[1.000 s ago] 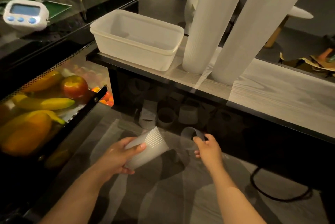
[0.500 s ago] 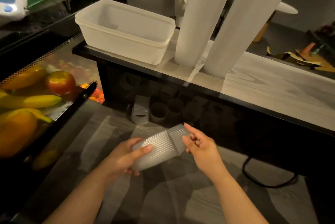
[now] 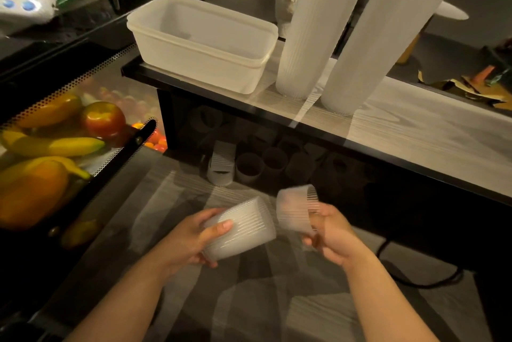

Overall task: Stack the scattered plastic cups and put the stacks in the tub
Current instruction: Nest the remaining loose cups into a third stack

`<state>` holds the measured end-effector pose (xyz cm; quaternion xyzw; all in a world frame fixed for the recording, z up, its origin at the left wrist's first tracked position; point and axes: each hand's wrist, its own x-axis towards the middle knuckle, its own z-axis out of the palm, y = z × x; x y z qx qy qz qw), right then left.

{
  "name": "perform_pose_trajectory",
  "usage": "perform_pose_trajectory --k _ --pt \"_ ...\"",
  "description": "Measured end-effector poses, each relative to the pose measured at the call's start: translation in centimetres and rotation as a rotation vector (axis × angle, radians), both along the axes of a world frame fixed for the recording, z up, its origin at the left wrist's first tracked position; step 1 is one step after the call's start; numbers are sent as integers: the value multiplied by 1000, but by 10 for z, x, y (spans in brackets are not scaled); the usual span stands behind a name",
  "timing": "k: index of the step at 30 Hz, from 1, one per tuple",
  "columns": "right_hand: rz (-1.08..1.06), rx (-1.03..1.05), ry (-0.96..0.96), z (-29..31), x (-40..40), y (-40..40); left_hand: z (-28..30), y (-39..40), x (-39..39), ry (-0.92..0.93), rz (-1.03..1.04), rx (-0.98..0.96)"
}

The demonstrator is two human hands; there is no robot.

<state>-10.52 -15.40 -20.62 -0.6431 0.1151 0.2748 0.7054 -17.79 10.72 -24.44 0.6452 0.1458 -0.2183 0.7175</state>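
L hand (image 3: 191, 236) grasps cup (image 3: 241, 228); R hand (image 3: 329, 233) grasps blurred cup (image 3: 295, 211), rims just apart.

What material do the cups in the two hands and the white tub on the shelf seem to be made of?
Cup in left hand and cup in right hand: thin translucent plastic, ribbed walls. Tub: likely frosted, semi-opaque white plastic with a matte look.
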Motion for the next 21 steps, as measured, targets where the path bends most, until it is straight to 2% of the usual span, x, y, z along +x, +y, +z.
perform_pose_trajectory --k 2,5,11,15,17,18,19,20,21 --pt "188 27 23 0 -3 8 2 -4 2 11 -36 -21" --pt "322 28 36 0 -2 15 2 -7 2 40 -66 -20" --pt "546 -352 -171 -16 1 12 2 -7 5 47 -65 -43" --pt "549 -299 -139 -25 -5 27 4 -12 8 41 -76 -2" --pt "329 -342 -219 -35 7 22 5 -10 9 33 -37 7" --pt "156 -503 -302 -40 18 17 5 -9 10 27 -12 25" --pt "49 -794 -420 -45 31 11 5 -8 11 18 11 47" --pt "45 -1109 -499 -48 41 7 5 -6 11 11 31 66" --pt "100 -1302 -525 -49 50 3 4 -4 11 7 46 83"
